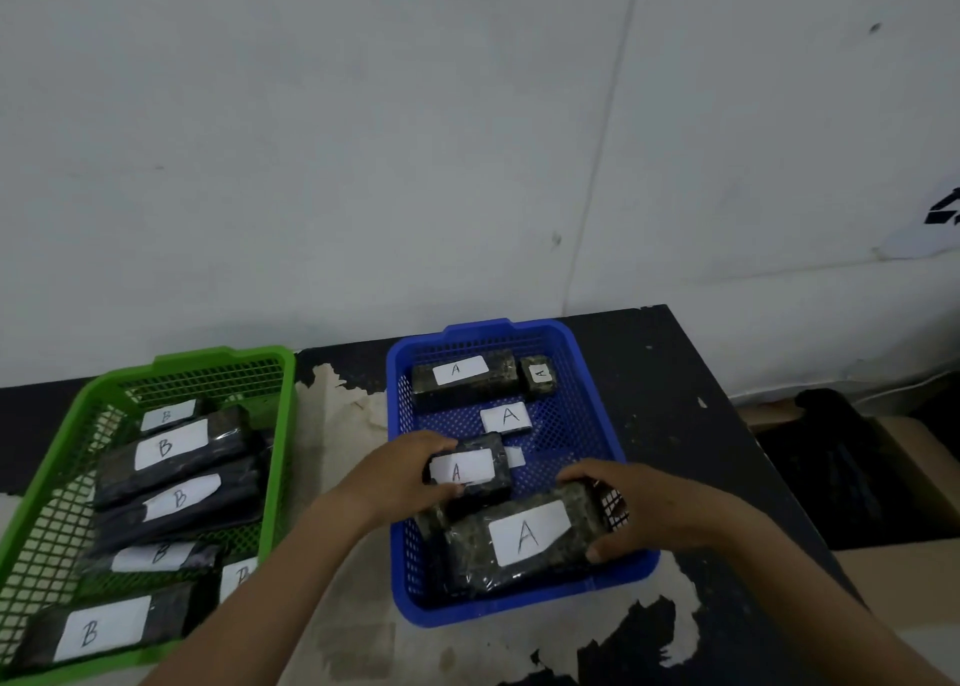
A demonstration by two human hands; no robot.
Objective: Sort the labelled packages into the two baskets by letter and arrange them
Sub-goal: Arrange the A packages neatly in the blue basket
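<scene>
Since both hands are already down in the blue basket [597, 415], what matters for the next bit is how the two A packs lie vs each other. Left hand [400, 477] is curled round the left end of the small A pack [472, 469], thumb on the near side, fingers over the far edge, so it's got hold of it and looks to be carrying it, tilted a bit and overlapping the far-left corner of the big A pack [524, 540]. Right hand [644, 514] is clamped on the right end of that big pack, fingers over the top, thumb at the near edge, pressed up by the basket's right wall. Big pack's long axis runs roughly left-right along the near edge of the basket, slightly skewed, right end further away. Small pack's axis is abt the same direction, just beyond it. So each hand is nearest its own pack, no crossing needed. Imo the gap for the small one is the bare patch mid-basket, between the big pack and the loose A label pack [506, 417], w/ two more A packs [467, 378] in a row at the far edge. Can't tell if the small pack is touching the floor of the basket or hovering. Green basket [275, 425] on the left already has its B packs [171, 451] lined up, nothing loose on the table [675, 373] afaict, so prob the tidy-up stage.
</scene>
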